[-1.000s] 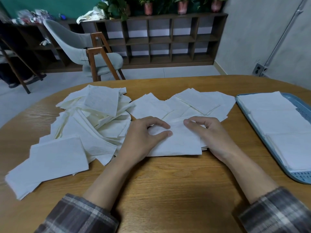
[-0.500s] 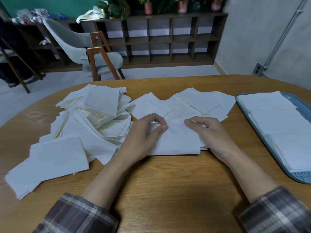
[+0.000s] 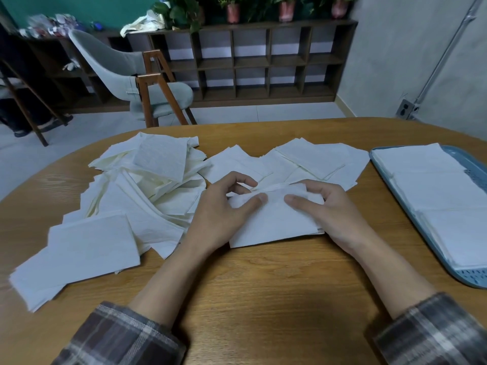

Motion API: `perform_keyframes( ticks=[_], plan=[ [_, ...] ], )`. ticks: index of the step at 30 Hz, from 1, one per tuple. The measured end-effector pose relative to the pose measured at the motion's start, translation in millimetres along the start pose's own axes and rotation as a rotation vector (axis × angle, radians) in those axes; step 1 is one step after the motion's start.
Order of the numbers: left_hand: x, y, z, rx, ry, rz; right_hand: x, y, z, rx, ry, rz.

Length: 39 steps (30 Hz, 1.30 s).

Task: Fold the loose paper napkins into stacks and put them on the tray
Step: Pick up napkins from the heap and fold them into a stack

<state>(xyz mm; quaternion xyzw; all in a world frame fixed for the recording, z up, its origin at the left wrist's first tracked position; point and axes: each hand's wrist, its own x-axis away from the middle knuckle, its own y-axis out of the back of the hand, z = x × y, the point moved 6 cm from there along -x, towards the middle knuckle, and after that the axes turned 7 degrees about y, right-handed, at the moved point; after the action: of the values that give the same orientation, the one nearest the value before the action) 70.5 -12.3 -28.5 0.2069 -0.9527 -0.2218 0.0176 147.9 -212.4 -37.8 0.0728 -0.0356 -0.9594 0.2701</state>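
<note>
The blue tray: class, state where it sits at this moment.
In the head view the blue tray lies at the right edge of the wooden table, to the right of the person's right hand, with folded napkins on it.

light: dim, cool, soft, from overhead | shadow: broad dark patch on table [image 3: 276, 322] near bottom centre, thin rims under napkins [image 3: 87, 248] | distortion: wide-angle, table edge and shelf [image 3: 263, 61] bowed | sharpness: centre fair, left edge smeared, sleeves [image 3: 123, 338] soft, far plants [image 3: 184, 9] hazy
</note>
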Motion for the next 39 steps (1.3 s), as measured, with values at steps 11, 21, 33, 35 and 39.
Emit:
perform_keyframes(
  ticks=[11, 21, 33, 35, 39],
  plan=[
    [2, 0, -8, 0.196, 0.017, 0.091, -2, -5, 2, 0.067, 0.089, 0.077],
    [-2, 1, -1, 0.153, -0.005, 0.006, -2, -1, 5, 0.033, 0.106, 0.012],
    [5, -6, -8, 0.154, 0.009, 0.099, -2, 1, 7, -0.243, 0.077, -0.010],
    [5, -8, -5, 0.177, 0.063, 0.159, -1, -1, 10, -0.291, 0.083, 0.022],
    [5, -12, -2, 0.275, 0.144, 0.202, -2, 1, 10, -0.233, 0.095, -0.002]
  ],
)
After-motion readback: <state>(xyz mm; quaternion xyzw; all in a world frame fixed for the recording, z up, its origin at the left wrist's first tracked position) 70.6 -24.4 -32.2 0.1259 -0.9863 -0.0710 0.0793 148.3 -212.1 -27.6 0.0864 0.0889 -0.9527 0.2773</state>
